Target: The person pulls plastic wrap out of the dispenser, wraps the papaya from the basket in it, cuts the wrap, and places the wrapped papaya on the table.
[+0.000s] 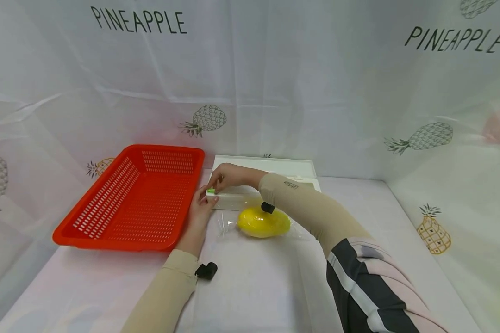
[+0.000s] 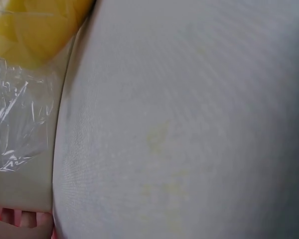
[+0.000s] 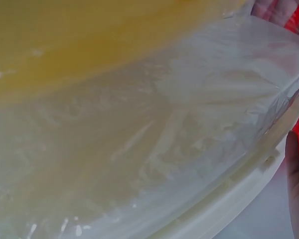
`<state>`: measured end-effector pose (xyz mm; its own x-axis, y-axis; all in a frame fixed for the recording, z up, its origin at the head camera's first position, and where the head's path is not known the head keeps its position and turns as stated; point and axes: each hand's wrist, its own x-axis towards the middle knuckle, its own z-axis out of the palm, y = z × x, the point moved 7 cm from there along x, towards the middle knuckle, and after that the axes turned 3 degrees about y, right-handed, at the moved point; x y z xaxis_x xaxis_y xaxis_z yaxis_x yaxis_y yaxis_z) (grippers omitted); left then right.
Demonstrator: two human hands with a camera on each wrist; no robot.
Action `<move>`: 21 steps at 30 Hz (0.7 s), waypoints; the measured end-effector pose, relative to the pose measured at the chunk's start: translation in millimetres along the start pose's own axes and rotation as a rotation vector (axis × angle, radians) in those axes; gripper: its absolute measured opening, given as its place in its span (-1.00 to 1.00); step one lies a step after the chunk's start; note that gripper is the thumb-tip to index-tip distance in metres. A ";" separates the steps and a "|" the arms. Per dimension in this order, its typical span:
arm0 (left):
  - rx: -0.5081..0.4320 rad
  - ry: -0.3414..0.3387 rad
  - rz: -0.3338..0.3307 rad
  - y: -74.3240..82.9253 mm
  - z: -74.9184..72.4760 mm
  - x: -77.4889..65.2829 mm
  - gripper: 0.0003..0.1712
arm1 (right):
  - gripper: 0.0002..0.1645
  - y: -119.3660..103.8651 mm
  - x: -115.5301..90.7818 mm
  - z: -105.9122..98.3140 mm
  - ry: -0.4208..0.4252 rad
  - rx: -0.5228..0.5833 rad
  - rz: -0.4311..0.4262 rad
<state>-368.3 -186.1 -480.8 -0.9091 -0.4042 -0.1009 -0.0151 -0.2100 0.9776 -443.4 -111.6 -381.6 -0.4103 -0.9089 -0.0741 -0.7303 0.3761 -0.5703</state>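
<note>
A white cling film dispenser point(image 1: 264, 163) stands at the back of the table with its lid raised. My left hand point(image 1: 199, 212) holds its left end, thumb at the front. Reaching across, my right hand point(image 1: 235, 176) pinches the green slide cutter point(image 1: 210, 190) at that same end. Clear film point(image 1: 226, 221) runs from the dispenser toward me. A shiny yellow lemon-shaped fruit point(image 1: 260, 226) lies on the film, under my right forearm. In the left wrist view the fruit point(image 2: 32, 32) and crinkled film point(image 2: 20, 114) fill the left edge. Film point(image 3: 154, 114) stretches across the right wrist view.
A red slotted plastic basket point(image 1: 158, 194) stands to the left, close beside my left hand and forearm. The white-covered table point(image 1: 250, 286) meets a pineapple-print curtain point(image 1: 275, 83) behind the dispenser.
</note>
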 end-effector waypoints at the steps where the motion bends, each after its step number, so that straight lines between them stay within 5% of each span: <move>1: 0.008 0.000 0.003 -0.3 -0.3 0.4 -0.35 | -0.72 -0.5 0.9 0.9 -0.008 -0.005 -0.003; 21: 0.045 0.032 0.023 -1.3 -1.6 8.3 -0.41 | -0.79 -1.9 -10.4 -0.8 -0.042 -0.045 -0.007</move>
<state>-375.1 -190.6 -483.2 -0.8958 -0.4365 -0.0835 -0.0140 -0.1601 0.9870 -438.1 -102.8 -379.1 -0.3822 -0.9181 -0.1052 -0.7573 0.3764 -0.5337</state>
